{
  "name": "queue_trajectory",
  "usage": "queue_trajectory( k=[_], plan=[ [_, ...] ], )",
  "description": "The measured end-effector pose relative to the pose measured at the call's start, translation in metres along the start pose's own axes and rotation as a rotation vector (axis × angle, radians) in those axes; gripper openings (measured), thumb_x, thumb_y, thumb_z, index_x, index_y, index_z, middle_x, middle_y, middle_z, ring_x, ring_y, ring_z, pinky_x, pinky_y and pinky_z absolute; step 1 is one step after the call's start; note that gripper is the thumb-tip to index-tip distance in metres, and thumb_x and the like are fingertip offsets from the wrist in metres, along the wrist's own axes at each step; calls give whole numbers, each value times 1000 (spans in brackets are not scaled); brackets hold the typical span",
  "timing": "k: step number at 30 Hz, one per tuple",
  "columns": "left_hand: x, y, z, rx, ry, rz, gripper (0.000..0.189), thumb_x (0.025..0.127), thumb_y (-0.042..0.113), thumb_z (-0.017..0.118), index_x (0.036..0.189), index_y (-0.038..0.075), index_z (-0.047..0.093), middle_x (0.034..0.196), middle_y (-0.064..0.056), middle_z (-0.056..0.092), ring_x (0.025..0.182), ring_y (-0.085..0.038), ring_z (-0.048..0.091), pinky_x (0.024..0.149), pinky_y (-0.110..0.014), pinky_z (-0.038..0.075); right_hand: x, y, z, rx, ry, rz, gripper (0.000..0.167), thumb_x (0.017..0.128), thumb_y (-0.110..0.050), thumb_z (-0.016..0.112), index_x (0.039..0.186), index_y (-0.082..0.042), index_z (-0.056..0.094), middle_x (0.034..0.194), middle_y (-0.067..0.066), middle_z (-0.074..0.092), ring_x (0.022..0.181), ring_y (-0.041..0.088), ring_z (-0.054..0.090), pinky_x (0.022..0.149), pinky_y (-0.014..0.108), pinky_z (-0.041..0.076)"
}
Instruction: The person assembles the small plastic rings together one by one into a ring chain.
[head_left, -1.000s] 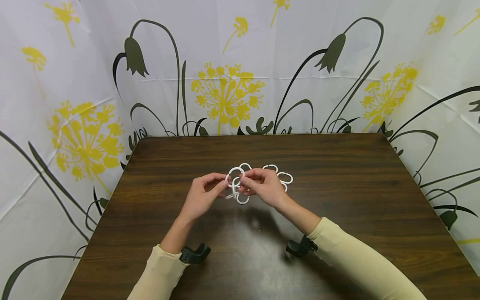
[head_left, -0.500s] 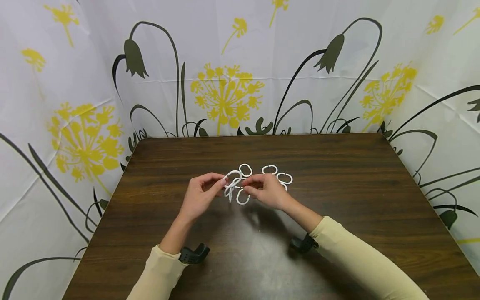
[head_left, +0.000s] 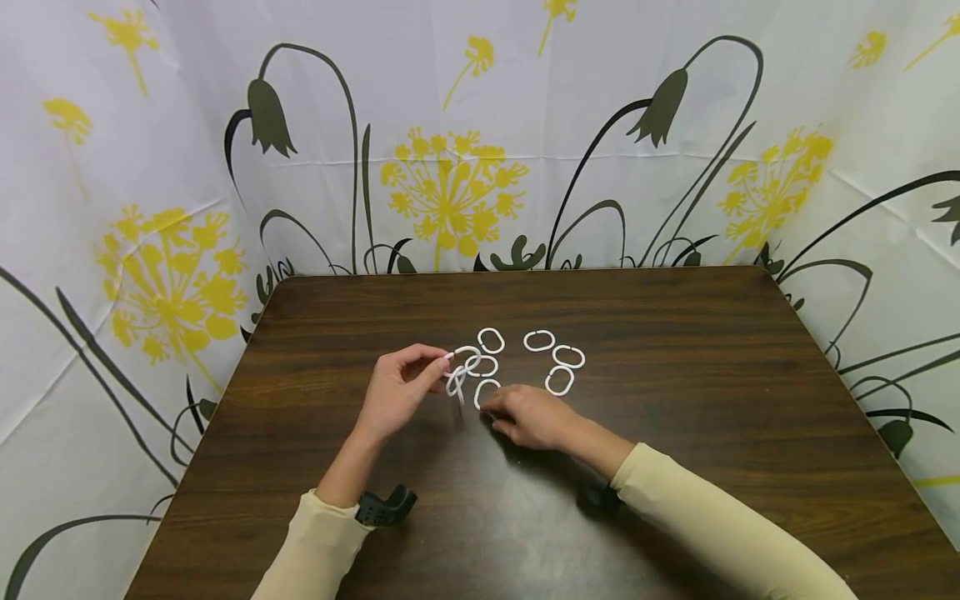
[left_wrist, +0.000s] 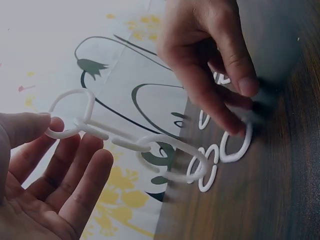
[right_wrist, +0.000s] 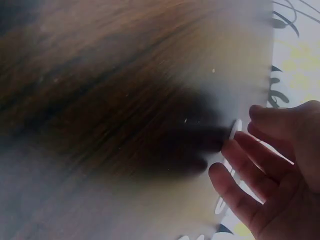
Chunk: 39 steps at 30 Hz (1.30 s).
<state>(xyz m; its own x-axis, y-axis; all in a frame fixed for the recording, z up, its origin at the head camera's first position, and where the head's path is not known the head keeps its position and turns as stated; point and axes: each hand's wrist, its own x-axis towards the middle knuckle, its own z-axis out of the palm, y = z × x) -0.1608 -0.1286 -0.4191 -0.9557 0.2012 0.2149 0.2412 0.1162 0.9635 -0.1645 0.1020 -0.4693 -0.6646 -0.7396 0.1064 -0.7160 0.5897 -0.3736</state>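
Observation:
In the head view my left hand [head_left: 393, 387] holds up a short chain of white oval links, pinching its top link between thumb and fingers. The left wrist view shows the chain [left_wrist: 130, 145] hanging from that pinch, its other fingers spread loosely. My right hand [head_left: 536, 417] is low over the table, an index fingertip at a loose white link [head_left: 477, 395]. Its thumb stays apart from that link, and its fingers are relaxed. In the right wrist view, a white link [right_wrist: 237, 127] is partly hidden behind the fingers.
Two more loose links, one being the far link [head_left: 490, 330], lie behind the chain. Three others lie to the right, including a near link [head_left: 550, 388]. All rest on the brown wooden table [head_left: 675, 400]. A flower-patterned curtain [head_left: 480, 100] hangs behind its far edge.
My right hand has left the chain and come down toward the near loose link. The chain now hangs from my left hand alone, which has barely moved.

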Motion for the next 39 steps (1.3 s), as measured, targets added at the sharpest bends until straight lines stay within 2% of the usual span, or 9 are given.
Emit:
queue_trajectory(
  k=[5, 7, 13, 17, 22, 26, 31, 35, 39],
  plan=[
    [-1, 1, 0, -11, -7, -2, 18, 93, 7, 68, 102, -9, 69, 92, -25, 66, 76, -29, 66, 69, -49, 58, -4, -1, 1, -116, 32, 18, 10, 84, -23, 76, 92, -20, 73, 86, -4, 59, 79, 15, 60, 65, 37, 52],
    [-1, 1, -1, -16, -10, -1, 19, 93, 6, 68, 102, -11, 68, 91, -25, 66, 76, -28, 67, 69, -48, 58, -5, -1, 2, -163, 54, 21, 10, 81, -29, 78, 86, -22, 73, 81, -5, 57, 75, 14, 58, 59, 37, 50],
    [-1, 0, -2, -17, -13, 3, 18, 93, 5, 67, 102, -11, 68, 91, -23, 67, 77, -30, 67, 69, -46, 58, -9, 2, 5, -293, 130, 23, 23, 75, -45, 81, 84, -24, 76, 77, -7, 57, 77, 17, 57, 64, 35, 39],
    [-1, -1, -3, -13, -12, 9, 19, 93, 6, 68, 102, -11, 68, 91, -23, 67, 78, -32, 67, 69, -44, 59, -9, 3, 7, -336, 156, -3, 13, 75, -36, 82, 75, -26, 74, 74, -7, 56, 74, 17, 56, 62, 34, 35],
    [-2, 0, -4, -5, -13, 11, 19, 93, 7, 67, 103, -10, 68, 90, -23, 68, 78, -26, 68, 69, -43, 59, -9, 4, 9, -364, 167, -16, 18, 77, -26, 79, 65, -24, 66, 70, -6, 55, 71, 18, 59, 58, 35, 40],
    [-2, 0, -4, 12, -13, 10, 17, 93, 7, 67, 101, -7, 69, 89, -21, 68, 77, -23, 68, 69, -41, 59, -10, 4, 9, -358, 176, 0, 18, 82, -23, 75, 69, -21, 62, 71, -5, 55, 69, 18, 61, 55, 35, 47],
    [-2, -1, -5, 16, -11, 8, 17, 93, 8, 68, 101, -7, 70, 89, -20, 68, 76, -23, 67, 68, -41, 59, -11, 3, 5, -285, 195, 52, 15, 88, -22, 71, 79, -19, 59, 76, -7, 57, 67, 15, 61, 50, 35, 49],
    [-2, 0, -5, 15, -9, 11, 18, 93, 8, 68, 101, -8, 69, 88, -21, 68, 76, -25, 68, 68, -41, 59, -9, 3, -2, -179, 230, 101, 11, 92, -19, 67, 85, -17, 59, 77, -7, 59, 67, 14, 60, 54, 36, 50],
    [-2, 0, -4, 6, -14, 14, 16, 93, 8, 68, 101, -7, 70, 88, -22, 68, 77, -26, 68, 68, -43, 59, -7, 4, -13, -56, 287, 119, 1, 92, -12, 66, 92, -12, 66, 84, -4, 64, 74, 13, 62, 64, 33, 53]
  ],
)
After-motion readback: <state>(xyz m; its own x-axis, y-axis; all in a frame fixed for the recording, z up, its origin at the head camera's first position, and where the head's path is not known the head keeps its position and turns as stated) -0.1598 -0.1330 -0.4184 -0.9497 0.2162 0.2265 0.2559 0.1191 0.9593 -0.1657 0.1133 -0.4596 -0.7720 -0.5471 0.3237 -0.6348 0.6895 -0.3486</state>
